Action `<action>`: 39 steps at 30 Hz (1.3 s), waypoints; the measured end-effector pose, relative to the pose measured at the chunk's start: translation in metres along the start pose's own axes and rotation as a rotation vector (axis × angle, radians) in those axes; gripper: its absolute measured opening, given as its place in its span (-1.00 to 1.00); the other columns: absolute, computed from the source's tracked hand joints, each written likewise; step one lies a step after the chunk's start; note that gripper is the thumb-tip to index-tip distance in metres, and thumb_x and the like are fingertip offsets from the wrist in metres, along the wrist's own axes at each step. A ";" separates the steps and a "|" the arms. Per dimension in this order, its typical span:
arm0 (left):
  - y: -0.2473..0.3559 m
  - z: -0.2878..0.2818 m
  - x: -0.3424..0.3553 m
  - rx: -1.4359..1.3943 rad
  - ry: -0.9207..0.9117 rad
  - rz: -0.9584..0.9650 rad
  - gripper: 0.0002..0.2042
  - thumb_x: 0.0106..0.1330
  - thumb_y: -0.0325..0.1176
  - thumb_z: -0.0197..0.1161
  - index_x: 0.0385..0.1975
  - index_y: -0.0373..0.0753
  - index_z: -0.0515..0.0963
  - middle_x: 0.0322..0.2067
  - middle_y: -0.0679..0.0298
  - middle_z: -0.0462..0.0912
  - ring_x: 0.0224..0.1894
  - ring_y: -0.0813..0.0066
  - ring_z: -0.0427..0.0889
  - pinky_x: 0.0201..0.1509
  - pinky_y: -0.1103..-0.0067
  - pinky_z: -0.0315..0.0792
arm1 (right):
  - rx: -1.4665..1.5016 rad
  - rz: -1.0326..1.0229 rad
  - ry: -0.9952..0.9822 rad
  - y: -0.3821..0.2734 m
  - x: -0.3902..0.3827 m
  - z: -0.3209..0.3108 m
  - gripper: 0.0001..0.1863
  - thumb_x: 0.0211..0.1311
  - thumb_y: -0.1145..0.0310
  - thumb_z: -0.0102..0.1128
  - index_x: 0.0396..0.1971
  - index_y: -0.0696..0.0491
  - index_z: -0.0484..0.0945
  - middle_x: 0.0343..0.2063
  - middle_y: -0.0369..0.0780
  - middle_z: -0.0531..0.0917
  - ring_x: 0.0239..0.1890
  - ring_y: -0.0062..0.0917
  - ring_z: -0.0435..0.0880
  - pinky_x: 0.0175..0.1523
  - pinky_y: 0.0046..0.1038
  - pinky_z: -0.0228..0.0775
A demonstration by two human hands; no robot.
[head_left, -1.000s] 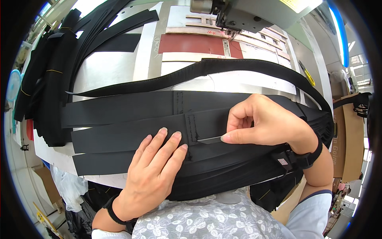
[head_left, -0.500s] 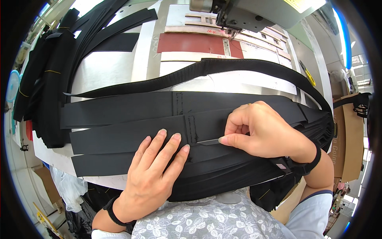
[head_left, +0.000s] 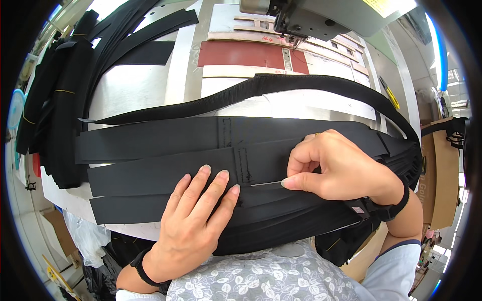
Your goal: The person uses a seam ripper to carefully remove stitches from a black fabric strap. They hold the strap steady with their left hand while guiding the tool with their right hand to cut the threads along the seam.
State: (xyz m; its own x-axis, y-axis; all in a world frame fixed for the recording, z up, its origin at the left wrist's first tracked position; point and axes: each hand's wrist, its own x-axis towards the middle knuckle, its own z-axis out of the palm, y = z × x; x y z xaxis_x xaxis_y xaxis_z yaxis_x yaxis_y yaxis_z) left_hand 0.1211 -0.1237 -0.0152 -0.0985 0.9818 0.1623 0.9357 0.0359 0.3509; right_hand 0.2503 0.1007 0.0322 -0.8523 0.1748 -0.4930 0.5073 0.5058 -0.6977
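Several wide black straps (head_left: 140, 175) lie across the table in an overlapping stack, with rectangular stitched seams (head_left: 244, 165) near their middle. My left hand (head_left: 198, 215) rests on the front straps, fingers spread, just left of a seam. My right hand (head_left: 334, 168) is closed in a pinch on a thin, straight, silvery piece (head_left: 267, 183). It points left toward the lower end of that seam. Its exact kind cannot be made out, and the rest of it is hidden in the fingers.
A sewing machine head (head_left: 311, 25) stands at the far side, over pale slotted templates and a red panel (head_left: 241, 54). Behind the stack curves one long black strap (head_left: 311, 83). Bundled black straps (head_left: 65, 115) sit at left. A yellow-handled cutter (head_left: 390, 95) lies at far right.
My right hand has shifted slightly to the right and down, and the silvery piece has moved with it. The left hand stays nearly still.
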 end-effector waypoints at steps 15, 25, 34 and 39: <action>0.000 0.000 0.000 0.008 -0.008 -0.007 -0.72 0.09 -0.52 0.27 -0.14 -0.26 0.64 0.04 0.08 0.53 0.16 0.02 0.46 0.18 0.17 0.38 | -0.156 0.045 0.119 -0.004 0.001 0.015 -0.85 0.02 0.40 0.30 -0.61 0.15 0.60 -0.69 -0.14 0.57 -0.54 -0.30 0.56 -0.36 -0.34 0.37; -0.005 -0.007 0.001 -0.072 -0.079 0.009 -0.63 -0.01 -0.58 0.32 -0.12 -0.27 0.60 0.08 0.06 0.47 0.20 0.01 0.41 0.21 0.17 0.36 | -0.063 -0.064 0.136 -0.013 -0.012 -0.014 -0.81 0.12 0.33 0.28 -0.50 0.17 0.59 -0.62 -0.13 0.60 -0.55 -0.31 0.58 -0.36 -0.39 0.40; -0.017 -0.058 0.036 0.165 0.069 -0.126 -0.60 0.01 -0.65 0.26 -0.07 -0.29 0.55 0.24 0.04 0.27 0.32 -0.08 0.19 0.33 0.21 0.17 | -0.341 -0.210 0.554 0.002 0.004 -0.041 -0.82 0.09 0.39 0.30 -0.51 0.21 0.58 -0.16 -0.07 0.62 -0.42 -0.37 0.65 -0.25 -0.44 0.46; -0.051 -0.047 0.056 0.288 0.063 -0.052 -0.63 0.08 -0.63 0.23 -0.05 -0.38 0.52 0.15 0.10 0.41 0.32 0.01 0.24 0.34 0.23 0.16 | -0.296 -0.169 0.572 0.016 0.008 -0.051 -0.83 0.13 0.42 0.28 -0.48 0.23 0.58 -0.24 -0.08 0.66 -0.32 -0.41 0.67 -0.21 -0.48 0.48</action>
State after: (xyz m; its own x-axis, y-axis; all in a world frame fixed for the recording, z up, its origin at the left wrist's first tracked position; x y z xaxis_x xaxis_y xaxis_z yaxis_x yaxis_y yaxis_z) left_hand 0.0516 -0.0793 0.0190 -0.1611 0.9640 0.2113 0.9856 0.1460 0.0855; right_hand 0.2453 0.1529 0.0433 -0.8915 0.4525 0.0211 0.3741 0.7618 -0.5288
